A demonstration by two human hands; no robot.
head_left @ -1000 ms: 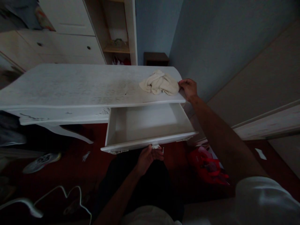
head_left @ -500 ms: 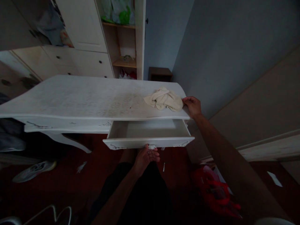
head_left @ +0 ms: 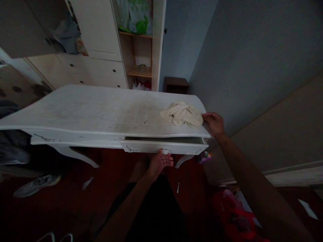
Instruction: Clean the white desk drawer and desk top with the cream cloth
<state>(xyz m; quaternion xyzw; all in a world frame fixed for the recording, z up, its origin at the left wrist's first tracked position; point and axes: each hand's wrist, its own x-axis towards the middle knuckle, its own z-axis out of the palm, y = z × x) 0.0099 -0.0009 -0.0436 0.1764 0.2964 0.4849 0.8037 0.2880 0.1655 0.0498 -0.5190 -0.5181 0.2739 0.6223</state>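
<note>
A white desk [head_left: 101,107] with a smudged, grey-stained top stands before me. Its drawer [head_left: 143,146] is pulled out a little way, and only a narrow strip of the inside shows. My left hand [head_left: 161,161] holds the pale knob [head_left: 165,152] on the drawer front, thumb against it and fingers curled below. At the desk's right end, my right hand [head_left: 214,123] grips the edge, its fingertips beside a crumpled cream cloth [head_left: 183,114]. Whether those fingertips touch the cloth I cannot tell.
Behind the desk stands a white wardrobe [head_left: 101,33] with shelves holding plastic bags [head_left: 137,16]. A small brown cabinet [head_left: 176,84] sits by the wall. On the dark red floor are a shoe [head_left: 37,185], a red bag [head_left: 234,215] and a purple package [head_left: 204,157].
The drawer has slid inward toward the desk, with my left hand staying at its knob. My right hand keeps its place at the desk edge. The view has shifted slightly.
</note>
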